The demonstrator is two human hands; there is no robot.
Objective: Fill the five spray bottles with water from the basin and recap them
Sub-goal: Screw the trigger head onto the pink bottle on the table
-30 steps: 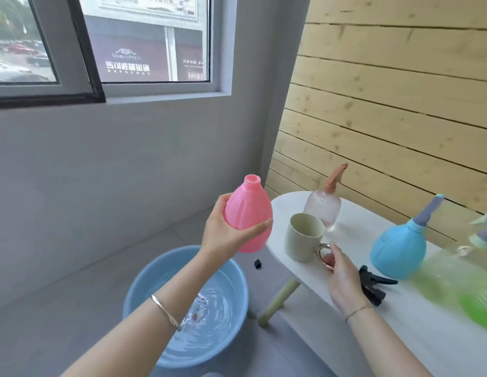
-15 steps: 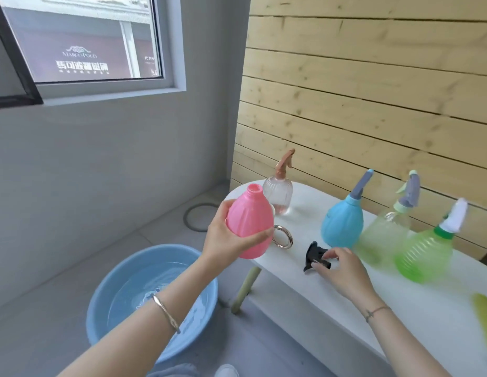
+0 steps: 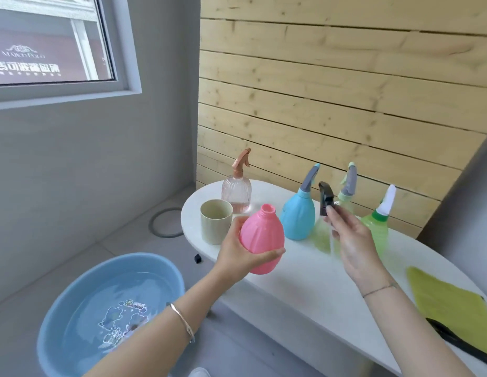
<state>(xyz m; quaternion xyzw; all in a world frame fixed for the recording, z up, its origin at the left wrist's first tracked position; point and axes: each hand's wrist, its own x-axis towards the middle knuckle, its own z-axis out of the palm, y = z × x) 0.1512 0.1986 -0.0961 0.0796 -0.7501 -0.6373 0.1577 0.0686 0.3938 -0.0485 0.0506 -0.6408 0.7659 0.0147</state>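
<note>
Two hands are working: left hand (image 3: 238,253) is gripping an uncapped pink bottle (image 3: 262,239); right hand (image 3: 350,239) is pinching a black spray cap (image 3: 326,198) above the tabletop (image 3: 305,281).

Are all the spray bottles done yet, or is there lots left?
Nearly! Four bottles on the table already wear their tops: the clear bottle, blue bottle, pale green bottle and green bottle. The left hand holds the open pink bottle and the right hand holds a black spray top. Left: screwing that on. How full each is, I can't tell.
</note>
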